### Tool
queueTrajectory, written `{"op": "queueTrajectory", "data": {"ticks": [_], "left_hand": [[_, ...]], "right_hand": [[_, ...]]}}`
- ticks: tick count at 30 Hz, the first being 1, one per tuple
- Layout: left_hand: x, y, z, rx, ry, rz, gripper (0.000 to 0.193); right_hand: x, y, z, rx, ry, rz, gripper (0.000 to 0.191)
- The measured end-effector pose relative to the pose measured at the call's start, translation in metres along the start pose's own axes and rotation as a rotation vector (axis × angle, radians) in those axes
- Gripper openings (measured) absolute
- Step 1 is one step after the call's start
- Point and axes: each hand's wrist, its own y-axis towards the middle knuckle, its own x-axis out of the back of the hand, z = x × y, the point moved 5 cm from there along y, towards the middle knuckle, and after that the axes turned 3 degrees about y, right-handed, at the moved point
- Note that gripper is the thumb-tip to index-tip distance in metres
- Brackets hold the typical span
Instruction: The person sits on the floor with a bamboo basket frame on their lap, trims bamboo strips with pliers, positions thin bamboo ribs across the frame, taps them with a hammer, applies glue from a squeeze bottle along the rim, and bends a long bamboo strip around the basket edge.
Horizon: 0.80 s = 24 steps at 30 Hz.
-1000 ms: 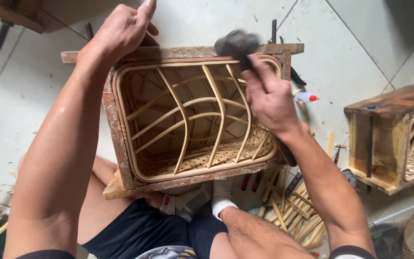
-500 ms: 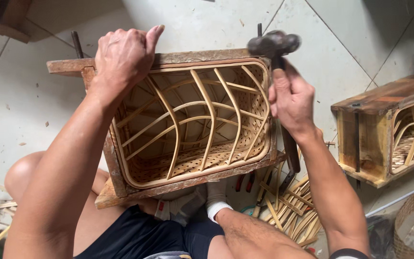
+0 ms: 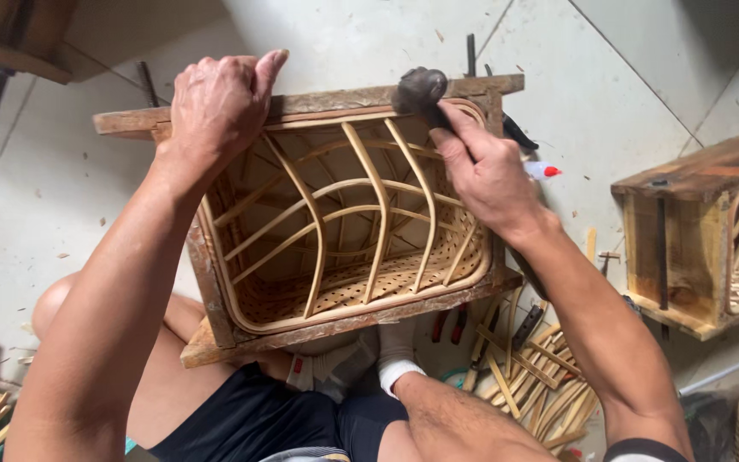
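R hand (image 3: 489, 175): fingers wrapped tight round a hammer (image 3: 421, 88), dark head resting at top rim of basket (image 3: 344, 231), near far-right corner. L hand (image 3: 220, 103): fingers curled over far top edge of wooden frame (image 3: 335, 321), thumb up, gripping it. Basket sits inside frame, open side up, on lap betw. knees. Cane strips (image 3: 540, 385) on floor to R; second wooden frame (image 3: 694, 231) further R.

Bare arms, dark shorts (image 3: 250, 419), white socks (image 3: 399, 359)
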Motion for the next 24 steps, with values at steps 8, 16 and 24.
{"op": "queueTrajectory", "data": {"ticks": [8,16,24], "left_hand": [[0.037,-0.057,0.063,0.003,0.258,-0.432,0.057],[0.035,-0.063,0.07,0.11,-0.149,-0.64,0.034],[0.041,-0.076,0.07,0.129,-0.217,-0.845,0.019]], "right_hand": [[-0.017,0.008,0.02,0.005,-0.035,-0.006,0.042],[-0.051,0.036,0.054,0.098,-0.088,0.072,0.041],[-0.066,0.051,0.079,0.237,-0.068,0.099,0.038]]}}
